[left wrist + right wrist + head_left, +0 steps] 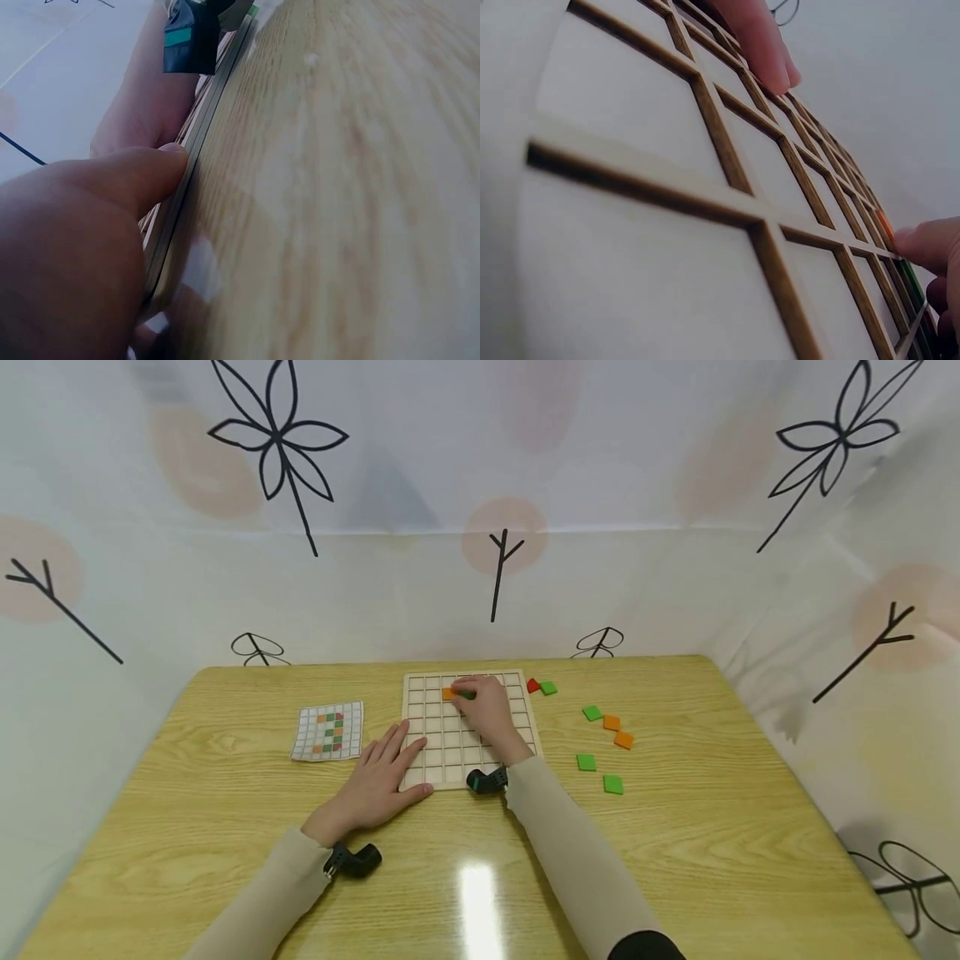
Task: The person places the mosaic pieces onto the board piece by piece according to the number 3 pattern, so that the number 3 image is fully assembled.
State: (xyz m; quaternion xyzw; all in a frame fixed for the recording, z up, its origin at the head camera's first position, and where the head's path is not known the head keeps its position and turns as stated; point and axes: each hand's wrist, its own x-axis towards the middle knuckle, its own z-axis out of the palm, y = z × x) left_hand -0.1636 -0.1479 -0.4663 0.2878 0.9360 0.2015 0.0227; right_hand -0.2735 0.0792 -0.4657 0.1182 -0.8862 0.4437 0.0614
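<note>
A pale wooden grid board (432, 752) lies on the table in the head view. Over its far part, my right hand (489, 708) pinches a green square tile (468, 695) at a cell in the upper rows. Just left of that tile sits an orange tile (447, 693). In the right wrist view, a fingertip (906, 238) is right by the orange and green tile edges (911, 281). My left hand (377, 783) rests spread over the board's near left corner, its thumb (161, 169) along the near edge in the left wrist view.
Left of the board lies a printed pattern card (303, 735) with coloured squares. To the right, several loose tiles are scattered: a red piece (533, 685), green tiles (587, 762) and orange tiles (623, 740). A patterned white cloth (420, 602) hangs behind the table (712, 860).
</note>
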